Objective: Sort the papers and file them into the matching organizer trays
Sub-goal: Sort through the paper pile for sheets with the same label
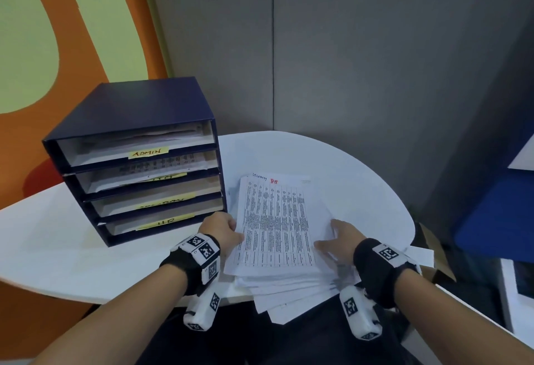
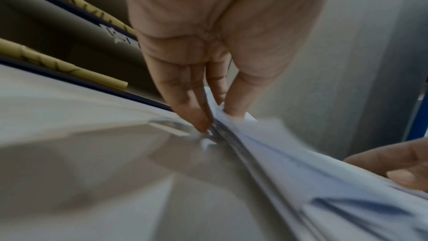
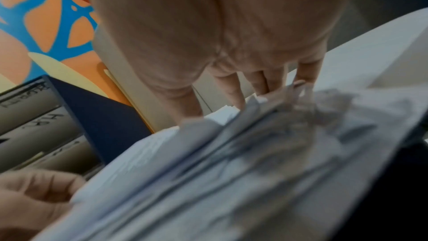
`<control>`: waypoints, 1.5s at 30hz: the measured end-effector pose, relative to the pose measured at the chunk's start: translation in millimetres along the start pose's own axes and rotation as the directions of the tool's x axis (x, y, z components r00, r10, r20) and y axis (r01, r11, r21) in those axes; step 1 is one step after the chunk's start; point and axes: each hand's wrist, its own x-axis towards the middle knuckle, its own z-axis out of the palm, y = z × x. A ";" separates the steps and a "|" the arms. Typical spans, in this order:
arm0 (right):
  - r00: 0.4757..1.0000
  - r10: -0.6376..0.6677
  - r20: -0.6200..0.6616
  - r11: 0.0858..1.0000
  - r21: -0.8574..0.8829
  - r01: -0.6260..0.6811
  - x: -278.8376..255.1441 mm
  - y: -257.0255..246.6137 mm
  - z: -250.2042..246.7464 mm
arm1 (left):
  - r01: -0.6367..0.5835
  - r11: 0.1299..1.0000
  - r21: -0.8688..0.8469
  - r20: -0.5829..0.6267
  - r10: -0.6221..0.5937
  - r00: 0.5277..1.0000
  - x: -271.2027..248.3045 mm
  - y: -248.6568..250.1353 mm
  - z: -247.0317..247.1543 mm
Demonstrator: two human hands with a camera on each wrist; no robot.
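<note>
White papers [image 1: 274, 220] lay on the surface [image 1: 86, 249]; left hand [image 1: 222, 228] fingers pinched one edge, right hand [image 1: 342, 237] fingers gripped the other.

White table [image 1: 57, 249], navy organizer [image 1: 138, 110], paper stack [image 1: 277, 220]

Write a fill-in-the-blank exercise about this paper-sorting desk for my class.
The dark blue box-shaped organizer has ___ trays. The yellow label on its top tray reads ___. The left hand and right hand hold the stack of white printed papers, lying to the organizer's ___.
Missing words: four; ADMIN; right.
</note>
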 end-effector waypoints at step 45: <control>0.819 -0.235 -0.523 0.617 0.571 0.542 -19.8 -29.7 -41.3 | -0.045 0.866 -0.498 -0.064 0.015 0.998 22.7 74.6 -41.1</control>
